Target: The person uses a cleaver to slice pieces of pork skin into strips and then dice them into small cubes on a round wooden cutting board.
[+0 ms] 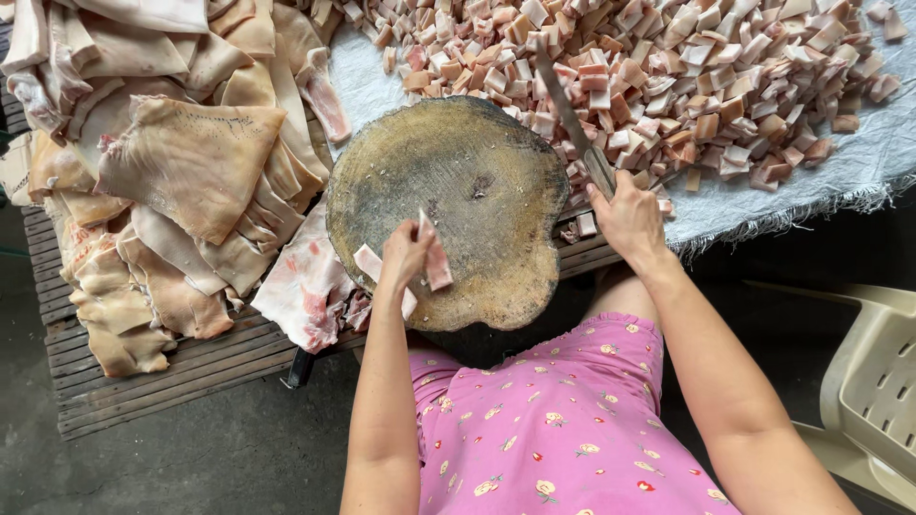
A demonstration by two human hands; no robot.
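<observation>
Slatted desk (143, 381): a low wooden platform that carried the meat and the block, standing on a grey concrete floor.
Pile of skin sheets (181, 162): large pale slabs of pork skin and fat lay heaped on the left part of the desk, overlapping one another, some reaching the block's left edge.
Heap of cut cubes (687, 86): small pink and tan pieces were spread over a white cloth (859, 172) at upper right, just behind and beside the block.
Chopping block (448, 205): a round, worn wooden slab sat in the middle, its top mostly bare, its near edge over the person's lap.
Plastic chair (873, 381): a cream one stood at lower right, well apart from the block.
Right hand (628, 217): its grip was wrapped fully round the handle of the cleaver, at the block's right edge.
Cleaver (568, 105): its blade pointed away from the person, raised over the heap of cubes.
Left hand (405, 253): its grip was closed on strips of meat at the block's near left edge.
Meat strips (437, 262): pink and white, they lay on the block under the fingers, one standing up between them.
</observation>
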